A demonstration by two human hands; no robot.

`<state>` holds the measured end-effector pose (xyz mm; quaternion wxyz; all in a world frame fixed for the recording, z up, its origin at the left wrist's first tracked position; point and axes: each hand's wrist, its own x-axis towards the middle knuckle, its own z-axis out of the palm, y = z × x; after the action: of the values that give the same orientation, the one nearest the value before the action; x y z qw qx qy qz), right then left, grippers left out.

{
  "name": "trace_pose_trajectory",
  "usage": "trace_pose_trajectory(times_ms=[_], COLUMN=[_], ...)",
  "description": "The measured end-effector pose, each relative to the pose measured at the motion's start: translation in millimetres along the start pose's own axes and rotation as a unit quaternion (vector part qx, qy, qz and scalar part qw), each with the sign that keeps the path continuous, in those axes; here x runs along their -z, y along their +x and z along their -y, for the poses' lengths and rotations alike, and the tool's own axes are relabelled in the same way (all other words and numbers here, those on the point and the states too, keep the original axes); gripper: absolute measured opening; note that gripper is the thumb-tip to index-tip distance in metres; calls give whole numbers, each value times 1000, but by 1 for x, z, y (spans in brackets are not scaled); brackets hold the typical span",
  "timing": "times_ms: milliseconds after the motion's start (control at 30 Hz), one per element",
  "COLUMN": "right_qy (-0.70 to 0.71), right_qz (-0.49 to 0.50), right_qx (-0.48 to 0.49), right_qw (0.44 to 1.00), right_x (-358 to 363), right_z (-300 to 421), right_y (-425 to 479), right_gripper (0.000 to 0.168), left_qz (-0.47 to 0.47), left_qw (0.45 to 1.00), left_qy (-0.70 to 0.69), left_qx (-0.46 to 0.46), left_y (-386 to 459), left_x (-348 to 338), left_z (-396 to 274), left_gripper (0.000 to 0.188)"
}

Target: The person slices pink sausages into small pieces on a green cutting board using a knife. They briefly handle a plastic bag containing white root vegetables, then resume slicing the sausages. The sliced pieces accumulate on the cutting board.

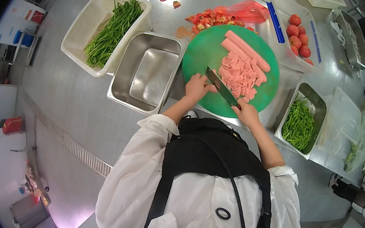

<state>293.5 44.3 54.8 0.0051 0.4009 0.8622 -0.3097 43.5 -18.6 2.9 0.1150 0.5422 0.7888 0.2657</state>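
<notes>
My right hand (246,113) grips the handle of a broad-bladed kitchen knife (221,87), its blade slanting up and left across a round green cutting board (198,58). Left of the blade, my left hand (196,87) is low over the board with bent fingers. Something pink shows at its fingertips; I cannot tell whether it is sausage or the thumb. Right of the knife lies a heap of cut pink sausage pieces (236,73). Whole pink sausages (246,51) lie above and partly beside the heap.
An empty steel pan (153,74) stands left of the board, beside a white basket of long green stalks (115,33). Chopped tomatoes (214,19) lie behind the board. A clear bin (273,51) holds tomatoes. Cut greens fill a steel pan (318,125) at right. Other people stand far right.
</notes>
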Motion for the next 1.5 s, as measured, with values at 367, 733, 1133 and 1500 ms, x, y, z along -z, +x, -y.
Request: trace_pose_trajectory(times_ms=[367, 733, 1133, 1500], right_qy=[-42, 4, -42, 33], right_qz=[21, 4, 24, -34], right_qx=[-3, -12, 4, 16], right_qw=[999, 1000, 999, 999], right_x=[28, -24, 16, -20], right_z=[10, 2, 22, 20], right_y=[-30, 2, -23, 11], right_gripper=[27, 30, 28, 28], left_qz=[3, 2, -14, -1], left_qw=[998, 996, 997, 998], left_qy=[53, 59, 38, 26], left_qx=[-37, -74, -67, -54], left_y=[-11, -8, -14, -10], left_x=[-7, -19, -8, -6], left_z=[-9, -2, -6, 0], left_gripper=[22, 15, 19, 24])
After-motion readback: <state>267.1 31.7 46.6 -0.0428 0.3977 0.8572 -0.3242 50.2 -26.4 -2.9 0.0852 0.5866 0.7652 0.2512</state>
